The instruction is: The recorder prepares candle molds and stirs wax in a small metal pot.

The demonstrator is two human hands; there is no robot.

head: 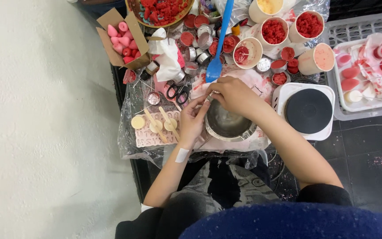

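Head view: we are working both hands over a small metal pot (226, 121) on the plastic-covered table (131, 146).

We are pinching a small metal tin (212, 95) between our left hand (193, 120) and right hand (235, 95) above the pot's rim; black scissors (177, 93) are lying just left, a blue spatula (219, 44) is leaning behind, and a hot plate (308, 110) is sitting to the right.

bright, even light all over, with soft, faint shadows. the pale floor (36, 132) at the left of the frame is nearly washed out. mild glare on the metal pot (226, 124) at centre and the plastic sheet (131, 141). the blue sleeve (288, 221) at the bottom edge is blurred; the rest is fairly sharp.
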